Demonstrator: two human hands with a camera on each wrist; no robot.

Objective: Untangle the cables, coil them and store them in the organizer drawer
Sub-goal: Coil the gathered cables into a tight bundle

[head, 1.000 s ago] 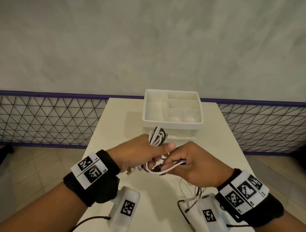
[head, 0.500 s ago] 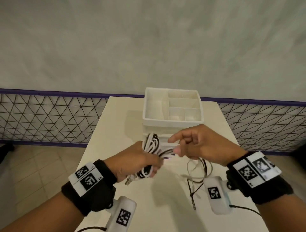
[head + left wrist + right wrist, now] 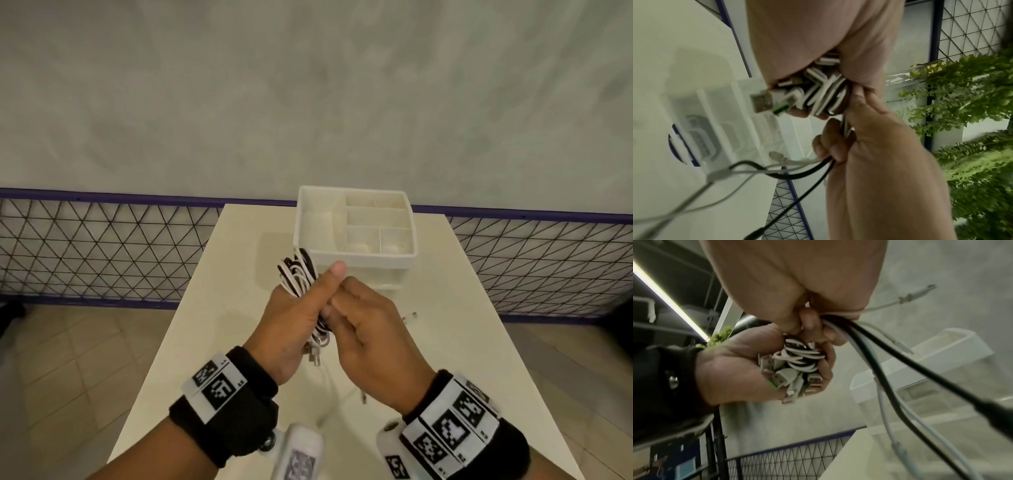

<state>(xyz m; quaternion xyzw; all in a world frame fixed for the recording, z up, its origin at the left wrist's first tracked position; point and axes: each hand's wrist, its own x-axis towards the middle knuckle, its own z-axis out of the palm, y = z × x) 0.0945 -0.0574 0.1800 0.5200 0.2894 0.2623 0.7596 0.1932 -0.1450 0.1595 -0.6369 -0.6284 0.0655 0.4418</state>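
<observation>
A person's 2 hands meet above a pale table (image 3: 212,308). The left hand (image 3: 294,322) is wrapped around a bundle of coiled cables (image 3: 297,274), black and white, with loops sticking up past the raised thumb and plugs (image 3: 785,378) hanging out below the palm. The right hand (image 3: 370,329) touches it from the right, fingers curled around several loose cable tails (image 3: 875,353), black and white, that trail down toward the table. Just beyond the hands stands a white organizer (image 3: 356,255) with open compartments on top. Behind the table run a wire mesh fence (image 3: 102,246) and a grey wall (image 3: 308,85).
</observation>
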